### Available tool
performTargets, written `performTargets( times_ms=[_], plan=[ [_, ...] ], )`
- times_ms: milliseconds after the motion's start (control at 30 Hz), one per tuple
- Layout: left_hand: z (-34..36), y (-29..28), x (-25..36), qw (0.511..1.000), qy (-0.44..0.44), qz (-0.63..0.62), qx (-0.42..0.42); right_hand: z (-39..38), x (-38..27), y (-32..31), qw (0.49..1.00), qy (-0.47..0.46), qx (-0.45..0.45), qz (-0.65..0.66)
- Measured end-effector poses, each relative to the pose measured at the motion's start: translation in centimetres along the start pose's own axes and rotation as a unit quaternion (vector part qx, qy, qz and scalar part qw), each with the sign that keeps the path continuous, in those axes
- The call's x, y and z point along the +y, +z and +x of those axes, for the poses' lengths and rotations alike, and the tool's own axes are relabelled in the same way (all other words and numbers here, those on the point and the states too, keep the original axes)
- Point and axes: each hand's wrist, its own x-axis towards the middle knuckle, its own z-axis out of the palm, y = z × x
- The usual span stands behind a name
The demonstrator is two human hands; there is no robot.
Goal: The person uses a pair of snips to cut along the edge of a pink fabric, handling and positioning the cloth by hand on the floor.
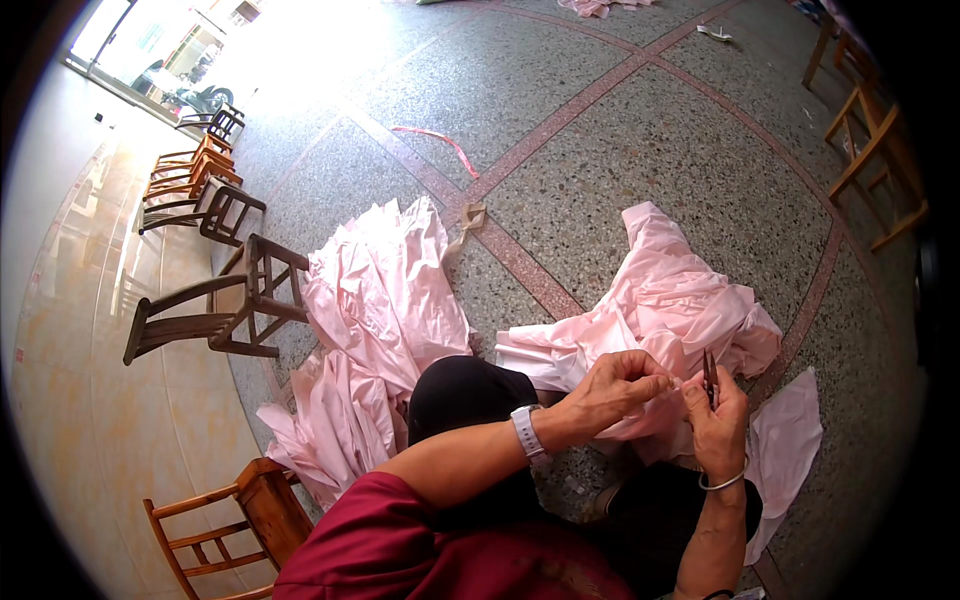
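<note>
Left hand [612, 388]: fingers curled and pinched together on a fold of the pink garment [668, 300]; a white wristwatch [527, 432] on the wrist
Right hand [718, 425]: closed around small dark thread snips [710, 376], blades pointing up, just beside the left fingertips; a thin bangle [722, 484] on the wrist
Pink garment: crumpled over the person's lap and spilling onto the terrazzo floor [640, 140] ahead, under both hands
Pink fabric pile [375, 320]: larger heap on the floor to the left, next to the person's dark-clothed knee
Single pink piece [785, 440]: flat on the floor at the right
Pink strip [440, 140]: loose on the floor, well apart, farther ahead
Wooden chairs [215, 300]: several along the left wall, one near the lower edge; more at the far right
</note>
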Motion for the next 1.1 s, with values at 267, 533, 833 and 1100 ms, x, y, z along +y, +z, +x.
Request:
performTargets(
  times_ms=[267,533,833,1100],
  plan=[
    [0.0,-0.2,0.3,1.000,-0.015,0.005,0.009,-1.2,-1.8,-0.5,0.985,0.075,-0.070,0.140],
    [0.1,-0.2,0.2,1.000,-0.008,-0.011,0.016,-1.9,-1.9,0.2,0.983,0.073,-0.103,0.136],
    [0.1,-0.3,-0.1,1.000,-0.003,-0.005,0.025,-1.8,-1.8,0.1,0.980,0.093,-0.114,0.132],
    [0.1,-0.5,0.2,1.000,-0.020,0.006,0.017,-1.7,-1.6,-0.1,0.977,0.114,-0.121,0.133]
  ],
)
